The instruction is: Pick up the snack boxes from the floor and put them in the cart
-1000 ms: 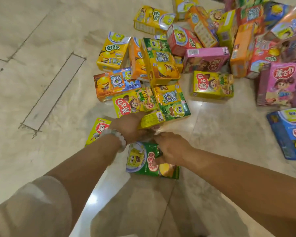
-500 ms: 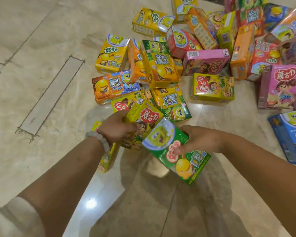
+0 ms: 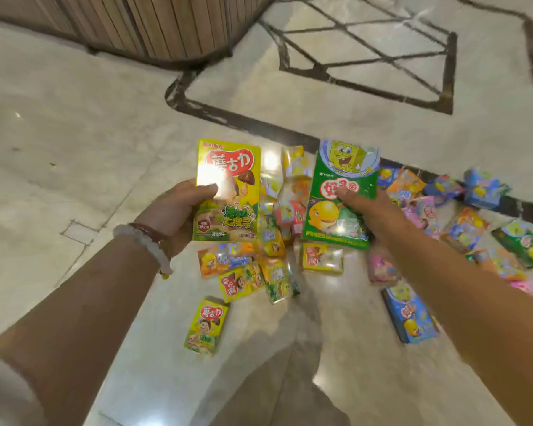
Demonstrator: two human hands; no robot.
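floor (image 3: 74, 124): polished pale stone, showing glare | yellow box (image 3: 228, 192): glossy printed card, reflecting light | green box (image 3: 340, 198): glossy card, glinting | bracelet (image 3: 142, 244): smooth milky beads, shining softly | curved wall (image 3: 154, 23): matt wooden slats

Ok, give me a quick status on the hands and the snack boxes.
Left hand grips a yellow box, right hand grips a green box, both lifted. Many boxes on the floor. Cart not in view. Nothing in the way.
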